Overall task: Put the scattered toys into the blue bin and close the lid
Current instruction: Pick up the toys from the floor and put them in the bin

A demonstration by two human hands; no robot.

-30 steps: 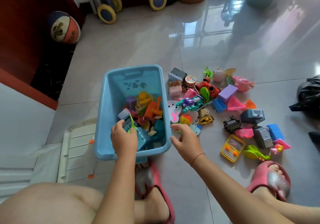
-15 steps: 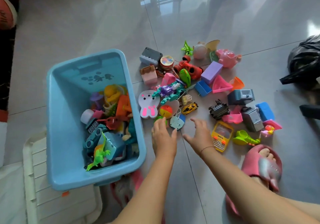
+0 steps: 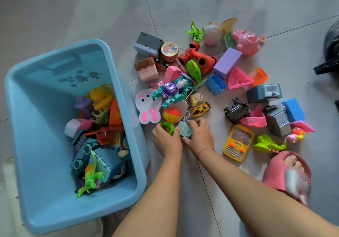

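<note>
Both bare forearms reach in from the near edge of the view, converging over the tiled floor so that the two hands meet side by side, palms down. The left hand [image 3: 167, 141] curls its fingers round a green ring [image 3: 167, 126], knuckles up, just beside the blue bin's right wall. The right hand [image 3: 199, 136], a thin cord at its wrist, arches over a pale blue toy [image 3: 184, 129]. Its fingers are bent down over the toy's far side and its thumb is against the near side. The two hands touch at the thumbs.

The blue bin [image 3: 36, 126] stands open on the floor to the left, part filled. A green dinosaur [image 3: 89, 180] lies at its near right corner and more toys are heaped along its right wall. To the right, a foot in a pink slipper [image 3: 288, 174] rests on the floor, with a yellow toy phone [image 3: 238, 142] near it.

Just beyond the hands lie a red and yellow ball [image 3: 171, 115], a white rabbit [image 3: 147, 106] and a yellow car [image 3: 200, 108]. Farther off lie a teal robot [image 3: 174, 92], a red truck [image 3: 200, 60] and a purple block [image 3: 227, 62]. The pink pig [image 3: 248, 42] lies farthest.
</note>
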